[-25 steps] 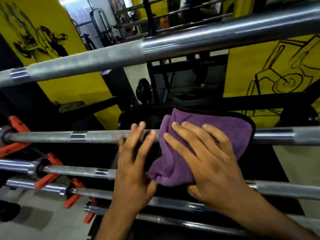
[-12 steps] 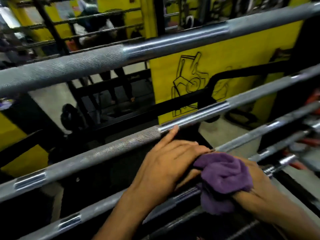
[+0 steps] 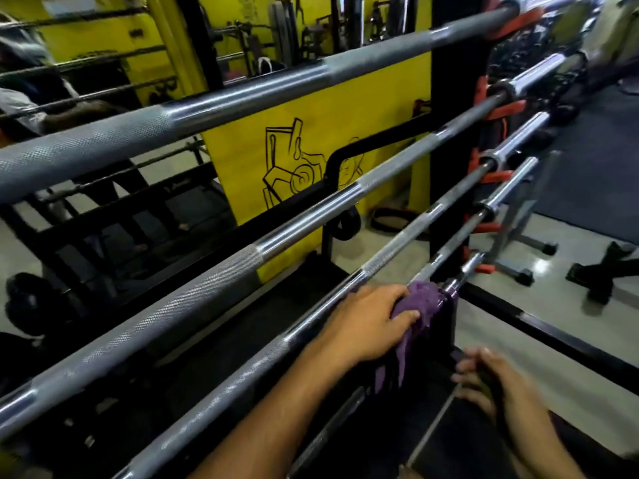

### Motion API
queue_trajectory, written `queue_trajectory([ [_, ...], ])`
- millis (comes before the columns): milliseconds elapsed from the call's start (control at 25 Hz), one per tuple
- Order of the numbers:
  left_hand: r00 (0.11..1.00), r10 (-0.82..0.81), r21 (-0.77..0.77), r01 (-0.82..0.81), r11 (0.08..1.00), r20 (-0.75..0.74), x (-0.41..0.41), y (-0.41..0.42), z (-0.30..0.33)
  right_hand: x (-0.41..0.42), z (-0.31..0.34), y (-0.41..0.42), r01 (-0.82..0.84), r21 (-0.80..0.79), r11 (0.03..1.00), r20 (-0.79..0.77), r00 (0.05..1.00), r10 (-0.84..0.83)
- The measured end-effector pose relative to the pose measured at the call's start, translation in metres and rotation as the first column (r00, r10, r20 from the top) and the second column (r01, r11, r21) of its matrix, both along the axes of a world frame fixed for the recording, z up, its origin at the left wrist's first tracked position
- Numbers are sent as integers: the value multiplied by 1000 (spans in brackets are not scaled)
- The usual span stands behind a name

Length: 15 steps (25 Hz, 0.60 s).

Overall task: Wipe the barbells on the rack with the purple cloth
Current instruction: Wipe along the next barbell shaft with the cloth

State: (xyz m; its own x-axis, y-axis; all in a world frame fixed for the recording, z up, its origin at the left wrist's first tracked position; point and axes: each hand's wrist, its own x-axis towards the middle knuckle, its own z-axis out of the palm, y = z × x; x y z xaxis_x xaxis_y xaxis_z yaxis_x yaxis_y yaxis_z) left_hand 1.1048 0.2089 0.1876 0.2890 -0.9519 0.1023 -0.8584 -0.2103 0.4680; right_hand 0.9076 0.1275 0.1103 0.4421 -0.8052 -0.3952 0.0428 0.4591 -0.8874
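Several steel barbells lie across a black rack (image 3: pixel 449 140) on orange hooks (image 3: pixel 501 112); the top barbell (image 3: pixel 242 98) and the second barbell (image 3: pixel 214 281) run diagonally from lower left to upper right. My left hand (image 3: pixel 370 323) reaches over the third barbell (image 3: pixel 397 250) and grips the bunched purple cloth (image 3: pixel 423 300), which sits on a lower bar with a tail hanging down. My right hand (image 3: pixel 484 382) is lower and to the right, blurred, fingers curled near a thin rod; whether it holds anything is unclear.
A yellow wall panel with a black drawing (image 3: pixel 297 167) stands behind the rack. A person (image 3: pixel 31 98) is at the far left. A grey stand (image 3: pixel 511 236) and dark gear (image 3: pixel 608 267) sit on the pale floor to the right.
The view swung right along the rack. The cloth passed from my right hand to my left, which moved onto a lower bar. My right hand dropped away below it.
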Motion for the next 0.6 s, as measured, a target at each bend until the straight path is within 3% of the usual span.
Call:
queue_trajectory([
  [80,987,-100,41,96,995,127,-27,-5,-2,9,-6,14,-21,300,954,140,990,-22],
  [160,948,-258,95,244,965,185,-53,-3,-6,21,-2,13,9,454,891,261,955,-142],
  [320,933,-326,139,306,942,154,-49,2,1,51,21,-3,95,414,905,425,859,-284],
  [440,878,-391,141,365,920,277,-19,14,28,77,41,-22,87,403,911,459,842,-284],
  [520,838,-296,26,320,947,459,7,28,51,93,55,-47,79,342,936,534,803,-263],
  [600,797,-90,-106,190,976,598,41,49,72,118,73,-80,119,268,956,570,781,-257],
])
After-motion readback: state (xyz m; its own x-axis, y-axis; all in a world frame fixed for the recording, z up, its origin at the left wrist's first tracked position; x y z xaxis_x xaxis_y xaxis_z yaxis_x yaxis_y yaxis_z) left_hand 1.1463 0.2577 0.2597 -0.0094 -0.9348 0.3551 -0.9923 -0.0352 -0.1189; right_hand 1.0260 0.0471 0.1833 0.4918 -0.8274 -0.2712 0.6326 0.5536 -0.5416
